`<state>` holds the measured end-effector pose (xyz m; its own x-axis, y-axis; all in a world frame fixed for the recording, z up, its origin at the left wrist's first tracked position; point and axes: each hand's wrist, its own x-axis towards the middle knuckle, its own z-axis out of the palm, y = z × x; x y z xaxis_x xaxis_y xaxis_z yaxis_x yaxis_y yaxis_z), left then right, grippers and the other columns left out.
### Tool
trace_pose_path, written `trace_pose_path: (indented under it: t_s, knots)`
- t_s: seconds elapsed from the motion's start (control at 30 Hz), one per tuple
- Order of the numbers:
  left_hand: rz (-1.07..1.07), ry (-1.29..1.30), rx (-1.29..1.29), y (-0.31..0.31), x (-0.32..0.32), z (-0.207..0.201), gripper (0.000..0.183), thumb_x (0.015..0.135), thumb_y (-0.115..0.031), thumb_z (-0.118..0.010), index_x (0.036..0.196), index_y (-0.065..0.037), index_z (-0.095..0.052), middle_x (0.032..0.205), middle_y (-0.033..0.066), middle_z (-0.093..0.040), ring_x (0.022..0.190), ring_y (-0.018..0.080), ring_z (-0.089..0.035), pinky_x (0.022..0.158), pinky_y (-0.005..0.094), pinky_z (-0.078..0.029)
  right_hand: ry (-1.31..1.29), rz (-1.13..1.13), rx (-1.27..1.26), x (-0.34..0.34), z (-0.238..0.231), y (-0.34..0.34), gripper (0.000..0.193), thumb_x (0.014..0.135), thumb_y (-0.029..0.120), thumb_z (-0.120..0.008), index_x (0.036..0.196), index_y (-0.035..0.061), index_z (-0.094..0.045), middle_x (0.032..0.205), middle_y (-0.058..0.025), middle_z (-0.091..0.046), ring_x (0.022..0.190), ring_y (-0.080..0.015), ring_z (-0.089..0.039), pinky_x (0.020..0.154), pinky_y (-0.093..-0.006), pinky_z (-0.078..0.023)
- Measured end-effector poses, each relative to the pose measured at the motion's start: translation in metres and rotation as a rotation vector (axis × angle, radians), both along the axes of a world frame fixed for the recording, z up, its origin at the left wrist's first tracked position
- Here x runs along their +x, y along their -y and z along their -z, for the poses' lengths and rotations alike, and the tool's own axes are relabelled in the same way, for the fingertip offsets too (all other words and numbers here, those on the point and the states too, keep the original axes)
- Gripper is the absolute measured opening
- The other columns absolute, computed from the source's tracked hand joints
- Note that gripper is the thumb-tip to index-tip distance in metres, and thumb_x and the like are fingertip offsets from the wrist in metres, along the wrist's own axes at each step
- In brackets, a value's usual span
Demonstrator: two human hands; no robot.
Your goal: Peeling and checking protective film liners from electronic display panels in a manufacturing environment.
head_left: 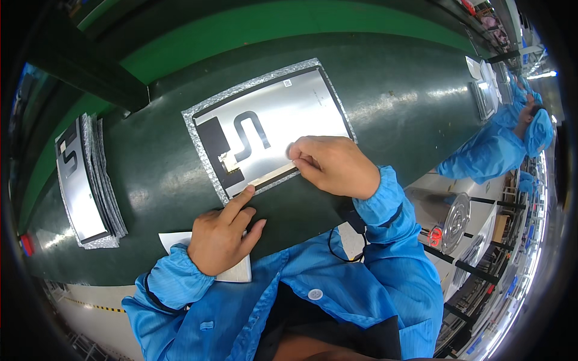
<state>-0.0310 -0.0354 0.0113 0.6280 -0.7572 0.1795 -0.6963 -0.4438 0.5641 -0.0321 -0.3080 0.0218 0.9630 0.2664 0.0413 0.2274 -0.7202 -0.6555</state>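
Observation:
A flat display panel point(301, 114) lies back side up on a sheet of bubble wrap point(188, 123). Its back is silver with a black S-shaped mark and a dark area at the left. Along its near edge runs a narrow pale tape strip point(271, 175). My left hand point(223, 237) is open, its index fingertip resting at the strip's left end, thumb apart. Over the near right part of the panel, my right hand point(337, 165) is closed in a pinch at the strip's other end. The right fingertips partly hide that end.
At the left stands a stack of similar panels point(81, 180) layered with bubble wrap. White paper point(238, 274) lies by the near table edge, partly under my left arm. On the right are a clear round container point(448, 219) and, farther off, a co-worker in blue point(497, 147) beside more panels point(483, 96).

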Motion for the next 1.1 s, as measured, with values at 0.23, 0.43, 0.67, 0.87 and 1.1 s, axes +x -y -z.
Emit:
trace_pose_path:
  t_s: [0.23, 0.43, 0.67, 0.87, 1.1]
  knots:
    - [-0.004, -0.02, 0.008, 0.0005, -0.0007, -0.0015, 0.02, 0.079, -0.017, -0.076, 0.085, -0.001, -0.065, 0.123, 0.0146, -0.064, 0.057, 0.0221, -0.065, 0.056, 0.0326, -0.054, 0.021, 0.004, 0.013, -0.0005, 0.0018, 0.0003, 0.014, 0.083, 0.005, -0.066, 0.096, 0.0073, -0.062, 0.075, -0.0092, -0.063, 0.066, -0.0264, -0.064, 0.06, -0.0355, -0.049]
    - [-0.003, -0.004, 0.003, 0.0004, -0.0005, -0.0005, 0.02, 0.079, -0.017, -0.075, 0.085, -0.001, -0.065, 0.122, 0.015, -0.064, 0.058, 0.0233, -0.066, 0.056, 0.0331, -0.055, 0.015, 0.008, -0.009, -0.0004, 0.0008, -0.001, 0.015, 0.082, 0.005, -0.066, 0.096, 0.0071, -0.062, 0.075, -0.009, -0.063, 0.065, -0.0261, -0.064, 0.06, -0.0356, -0.049]
    - [-0.002, -0.013, 0.012, 0.001, 0.0004, -0.0015, 0.02, 0.079, -0.017, -0.075, 0.085, -0.001, -0.065, 0.122, 0.0147, -0.064, 0.059, 0.024, -0.066, 0.056, 0.0337, -0.055, -0.048, 0.091, -0.074, -0.0026, -0.003, -0.0039, 0.02, 0.08, 0.011, -0.069, 0.097, 0.0067, -0.062, 0.068, -0.0073, -0.06, 0.062, -0.0246, -0.062, 0.058, -0.0353, -0.048]
    - [-0.001, -0.011, 0.007, 0.0017, 0.0017, -0.0026, 0.021, 0.079, -0.018, -0.076, 0.085, -0.001, -0.065, 0.122, 0.0142, -0.064, 0.059, 0.0239, -0.066, 0.056, 0.0333, -0.054, -0.034, 0.103, -0.096, -0.0017, -0.0016, -0.0034, 0.02, 0.079, 0.013, -0.071, 0.096, 0.0064, -0.061, 0.064, -0.0061, -0.058, 0.058, -0.0234, -0.061, 0.055, -0.0345, -0.047]
    - [-0.001, -0.038, 0.001, 0.0028, 0.0023, -0.0028, 0.021, 0.078, -0.017, -0.077, 0.086, -0.001, -0.066, 0.122, 0.0136, -0.064, 0.056, 0.0223, -0.065, 0.056, 0.0329, -0.054, -0.07, 0.09, -0.101, -0.0007, -0.0042, -0.002, 0.019, 0.081, 0.012, -0.069, 0.096, 0.0055, -0.06, 0.065, -0.0071, -0.059, 0.058, -0.0238, -0.062, 0.055, -0.0345, -0.048]
